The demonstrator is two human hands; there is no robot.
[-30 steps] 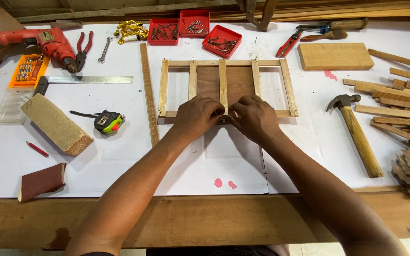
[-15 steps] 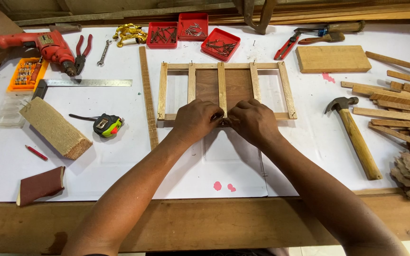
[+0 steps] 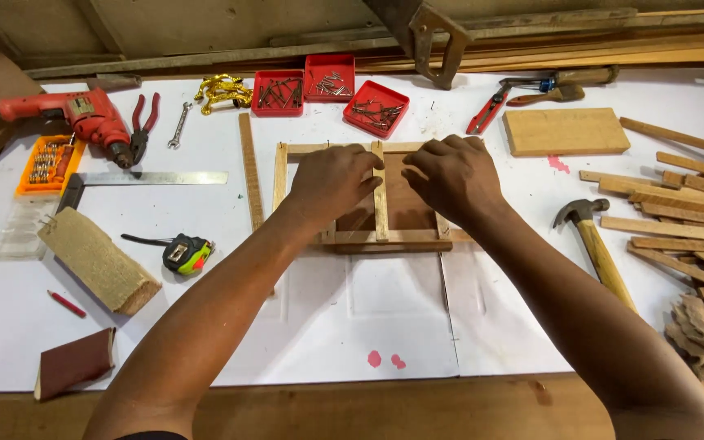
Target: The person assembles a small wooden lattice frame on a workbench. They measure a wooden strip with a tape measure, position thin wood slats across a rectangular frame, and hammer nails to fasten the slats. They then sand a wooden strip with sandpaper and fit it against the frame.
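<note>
— Three red trays (image 3: pixel 311 85) sat at the far edge of the white-covered bench (image 3: pixel 401 326), didn't they?

— Yes, all open-topped. Each held loose nails or screws; which of the two was too small to tell. An orange case (image 3: pixel 42 167) to the left, just beside the red drill (image 3: pixel 75 114), carried rows of small metal pieces in its compartments.

— And the hands?

— Both lay on the wooden slat frame (image 3: pixel 368 195) in the middle of the bench, between the measuring tape (image 3: pixel 187 254) and the hammer (image 3: pixel 596 248). The left hand (image 3: pixel 332 183) rested knuckles-up, fingers curled down over the frame's left half. The right hand (image 3: pixel 454 175) did likewise on the right half, near the top rail. Whether either one pinched a slat or only pressed on it, I could not tell; the fingertips were hidden.

— Anything under the frame?

— A darker brown board showed between the slats.
</note>
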